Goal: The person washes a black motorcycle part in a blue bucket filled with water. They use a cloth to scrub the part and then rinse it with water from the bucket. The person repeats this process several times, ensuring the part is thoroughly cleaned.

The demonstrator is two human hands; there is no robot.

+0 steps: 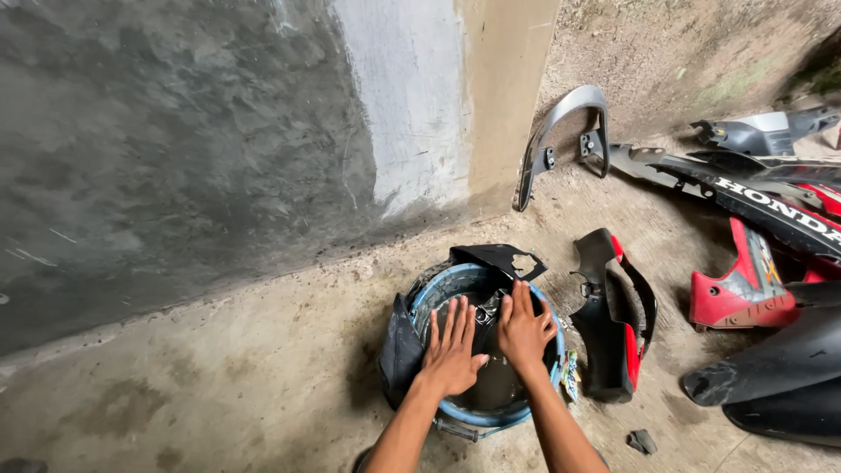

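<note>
While both arms reach down, the left hand (452, 354) and right hand (524, 329) lie open and flat, fingers spread, over a blue bucket (455, 410). It sits on the floor (219, 385), with a metal part (487, 307) inside by the fingertips.

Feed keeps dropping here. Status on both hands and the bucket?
Left hand and right hand flat, fingers spread, inside blue bucket of dark liquid. Metal part between them, grip unclear. Black fairing panel leans on far rim.
</note>
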